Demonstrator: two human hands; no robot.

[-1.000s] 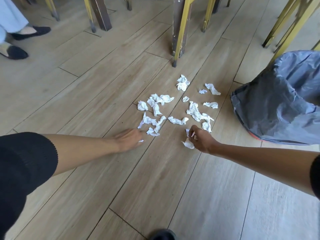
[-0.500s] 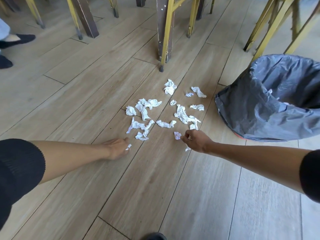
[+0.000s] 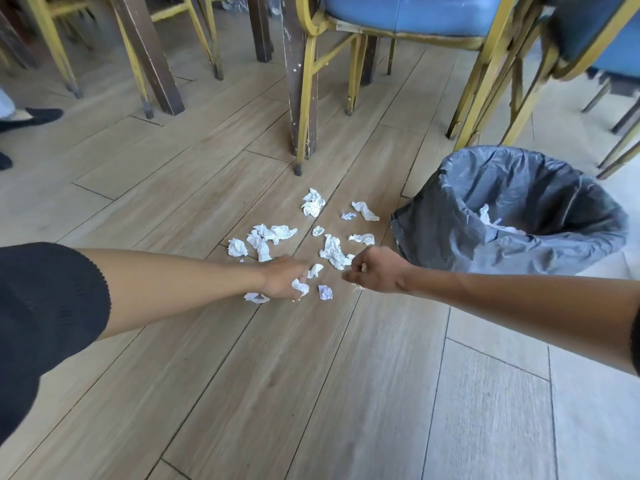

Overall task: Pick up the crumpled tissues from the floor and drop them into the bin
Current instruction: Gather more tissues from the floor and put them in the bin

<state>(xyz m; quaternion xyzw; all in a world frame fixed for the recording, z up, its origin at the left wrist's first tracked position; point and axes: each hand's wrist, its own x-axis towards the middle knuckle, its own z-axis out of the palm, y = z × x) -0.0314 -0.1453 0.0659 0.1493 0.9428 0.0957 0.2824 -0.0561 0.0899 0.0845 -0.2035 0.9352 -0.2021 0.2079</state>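
Note:
Several crumpled white tissues (image 3: 313, 202) lie scattered on the wooden floor (image 3: 311, 393) left of the bin (image 3: 450, 233), which is lined with a grey bag and has a tissue inside. My left hand (image 3: 284, 278) is down among the nearest tissues, fingers curled around white tissue (image 3: 300, 285). A flat scrap (image 3: 257, 297) sticks out under its wrist. My right hand (image 3: 375, 270) is a closed fist just above the floor, between the pile and the bin, with bits of tissue showing at its fingers. A small tissue ball (image 3: 325, 292) sits between the two hands.
Yellow-framed chairs with blue seats (image 3: 408, 10) and dark table legs (image 3: 294, 81) stand right behind the pile. More chair legs (image 3: 485, 91) rise behind the bin. Another person's dark shoes (image 3: 38, 116) are at the far left.
My left hand has slid right into the pile and closed on tissues. My right hand has lifted slightly toward the bin, fist closed. The view has tilted up, showing the chairs.

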